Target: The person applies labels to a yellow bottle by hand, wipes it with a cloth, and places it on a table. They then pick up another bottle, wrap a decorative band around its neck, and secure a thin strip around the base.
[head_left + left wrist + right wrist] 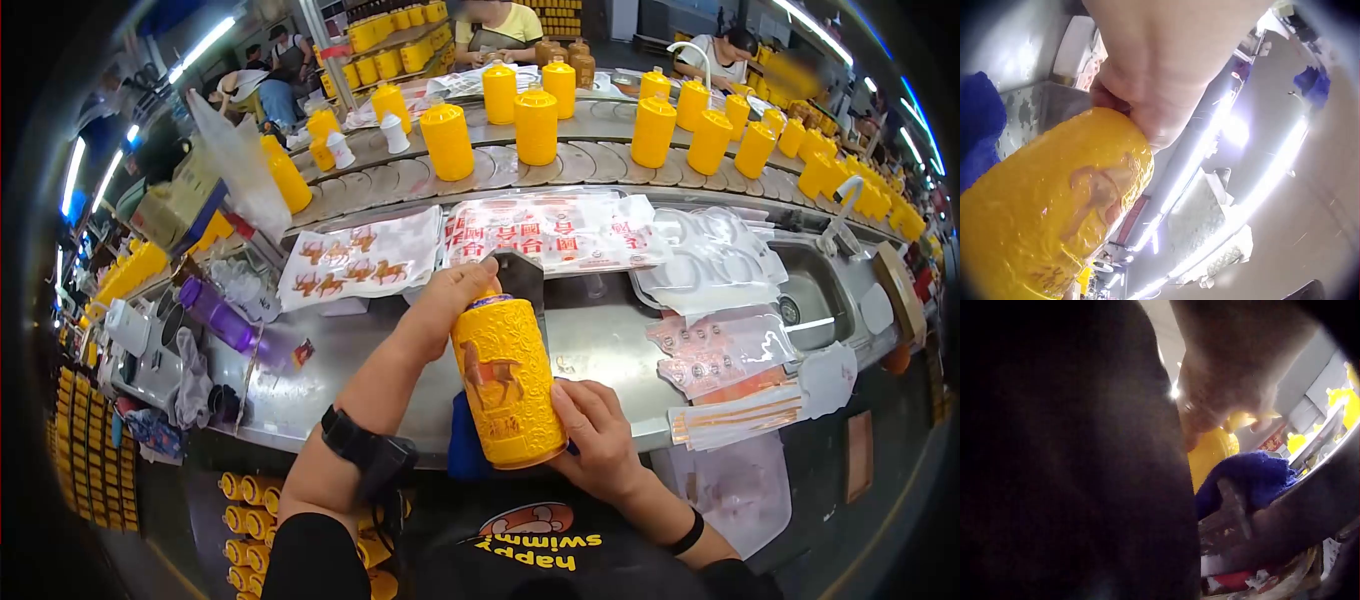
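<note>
A yellow embossed bottle [505,385] with a brown horse decal [490,375] is held tilted over the front of the steel bench. My left hand [450,300] grips it at the neck end; its fingers are partly hidden behind the bottle. Low on the opposite side, my right hand [600,440] holds the bottle near its base, thumb along the side. The left wrist view shows the bottle [1054,200] close up, the decal shiny and wrinkled-looking. Behind the bottle a blue cloth [463,440] hangs at the bench edge.
Sheets of horse decals [345,258] and red-character decals [545,235] lie at the back of the steel bench [600,340]. Beyond runs a conveyor [600,165] carrying yellow bottles. A sink [815,300] is right, a purple bottle [215,315] left. Crated bottles [250,520] stand below.
</note>
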`<action>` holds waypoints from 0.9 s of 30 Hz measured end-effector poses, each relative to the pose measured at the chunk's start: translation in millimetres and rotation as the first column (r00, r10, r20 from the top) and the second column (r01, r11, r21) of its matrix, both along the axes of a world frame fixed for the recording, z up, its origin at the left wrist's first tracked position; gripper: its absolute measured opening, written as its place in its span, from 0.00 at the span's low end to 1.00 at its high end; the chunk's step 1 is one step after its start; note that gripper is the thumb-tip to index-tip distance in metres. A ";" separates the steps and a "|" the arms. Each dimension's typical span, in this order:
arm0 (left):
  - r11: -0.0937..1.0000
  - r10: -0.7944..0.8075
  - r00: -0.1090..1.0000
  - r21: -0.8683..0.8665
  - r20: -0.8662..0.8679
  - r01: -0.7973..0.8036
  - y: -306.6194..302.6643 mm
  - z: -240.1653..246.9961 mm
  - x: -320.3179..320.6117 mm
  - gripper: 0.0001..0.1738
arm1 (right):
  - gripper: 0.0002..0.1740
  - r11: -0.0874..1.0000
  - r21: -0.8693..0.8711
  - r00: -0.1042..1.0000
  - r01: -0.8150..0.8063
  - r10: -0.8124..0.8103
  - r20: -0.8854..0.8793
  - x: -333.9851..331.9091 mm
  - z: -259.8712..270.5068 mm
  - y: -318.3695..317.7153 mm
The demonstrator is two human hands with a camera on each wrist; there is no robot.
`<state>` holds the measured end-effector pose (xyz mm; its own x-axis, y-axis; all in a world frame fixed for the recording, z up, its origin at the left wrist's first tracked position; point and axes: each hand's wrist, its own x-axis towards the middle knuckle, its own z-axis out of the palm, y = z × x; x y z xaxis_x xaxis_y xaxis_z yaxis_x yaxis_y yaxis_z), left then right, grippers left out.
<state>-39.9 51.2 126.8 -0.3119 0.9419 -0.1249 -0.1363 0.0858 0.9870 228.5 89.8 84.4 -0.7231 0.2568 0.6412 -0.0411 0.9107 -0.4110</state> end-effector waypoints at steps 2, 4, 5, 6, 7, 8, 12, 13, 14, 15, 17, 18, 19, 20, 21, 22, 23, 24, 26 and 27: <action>0.995 0.097 0.995 -0.016 0.012 -0.097 7.7 -2.1 2.3 0.23 | 0.40 0.999 -0.045 1.000 0.005 -0.004 0.007 -2.3 -0.8 1.4; 0.962 0.273 0.962 0.035 -0.009 -0.272 14.6 -12.1 3.7 0.23 | 0.41 0.997 -0.082 1.000 0.009 -0.008 0.008 -4.8 -0.1 3.3; 0.964 0.262 0.965 0.055 -0.028 -0.261 17.1 -18.1 1.6 0.23 | 0.42 0.996 -0.091 1.000 0.014 -0.013 0.007 -6.4 -1.7 4.9; 0.966 0.253 0.966 0.076 -0.048 -0.249 18.8 -24.4 -0.6 0.22 | 0.42 0.995 -0.098 1.000 0.018 -0.018 0.005 -7.6 -3.5 6.1; 0.967 0.243 0.968 0.097 -0.067 -0.236 20.2 -28.2 -2.3 0.22 | 0.42 0.994 -0.105 1.000 0.023 -0.023 0.004 -8.9 -4.4 6.8; 0.965 0.248 0.966 0.109 -0.071 -0.239 22.1 -28.2 -1.2 0.21 | 0.42 0.994 -0.108 1.000 0.026 -0.026 0.002 -9.8 -4.5 7.5; 0.962 0.251 0.966 0.126 -0.054 -0.243 26.0 -21.0 2.9 0.19 | 0.42 0.991 -0.126 0.999 0.054 -0.054 0.001 -17.4 -4.8 10.2; 0.963 0.248 0.968 0.124 -0.046 -0.241 27.0 -18.6 2.0 0.19 | 0.42 0.989 -0.130 0.998 0.065 -0.066 -0.001 -21.6 -5.5 11.0; 0.959 0.258 0.965 0.135 -0.047 -0.250 27.7 -16.5 2.3 0.18 | 0.42 0.989 -0.133 0.998 0.059 -0.061 -0.007 -25.1 -6.9 10.8; 0.955 0.269 0.962 0.144 -0.048 -0.260 27.9 -15.3 2.7 0.18 | 0.42 0.989 -0.136 0.998 0.053 -0.055 -0.013 -28.4 -8.8 9.9; 0.956 0.265 0.963 0.139 -0.038 -0.258 23.5 -20.1 0.6 0.19 | 0.43 0.987 -0.155 0.999 0.033 -0.034 0.000 -27.7 -12.4 7.9; 0.957 0.266 0.964 0.125 -0.014 -0.262 18.0 -22.7 2.2 0.19 | 0.43 0.986 -0.163 1.000 0.021 -0.020 0.009 -26.7 -13.2 10.0; 0.957 0.266 0.964 0.117 0.007 -0.265 13.3 -21.4 3.5 0.20 | 0.44 0.986 -0.168 1.000 0.008 -0.006 0.013 -26.6 -13.1 13.5; 0.958 0.266 0.964 0.107 0.029 -0.268 7.6 -19.1 4.3 0.21 | 0.44 0.977 -0.212 0.999 -0.024 0.029 0.021 -23.2 -10.2 16.6; 0.963 0.238 0.969 0.109 0.072 -0.245 -3.6 -17.3 7.8 0.29 | 0.44 0.966 -0.253 0.998 -0.055 0.063 0.024 -17.0 -4.9 21.0; 0.950 0.249 0.968 0.182 0.039 -0.252 -11.6 -25.9 11.2 0.29 | 0.44 0.953 -0.289 0.995 -0.087 0.098 0.024 -14.0 1.3 26.1; 0.933 0.262 0.965 0.252 0.009 -0.256 -19.8 -38.4 15.0 0.30 | 0.41 0.972 -0.219 0.996 -0.088 0.093 0.013 -15.1 7.1 30.8; 0.913 0.273 0.962 0.320 -0.023 -0.252 -26.7 -41.8 21.6 0.32 | 0.40 0.979 -0.187 0.994 -0.085 0.095 0.046 -18.1 13.2 32.4; 0.926 0.235 0.969 0.284 0.081 -0.249 -34.4 -41.5 38.5 0.37 | 0.38 0.990 -0.119 0.989 -0.080 0.094 0.113 -27.6 23.4 32.8; 0.928 0.224 0.972 0.290 0.074 -0.236 -36.5 -42.7 42.1 0.38 | 0.34 0.991 -0.110 0.986 -0.077 0.092 0.140 -32.7 25.1 31.6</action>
<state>2.2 14.7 84.1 -0.5246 0.8412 0.1308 -0.1562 -0.2461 0.9566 195.8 121.4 109.5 -0.8279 0.2511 0.5015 -0.0491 0.8583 -0.5108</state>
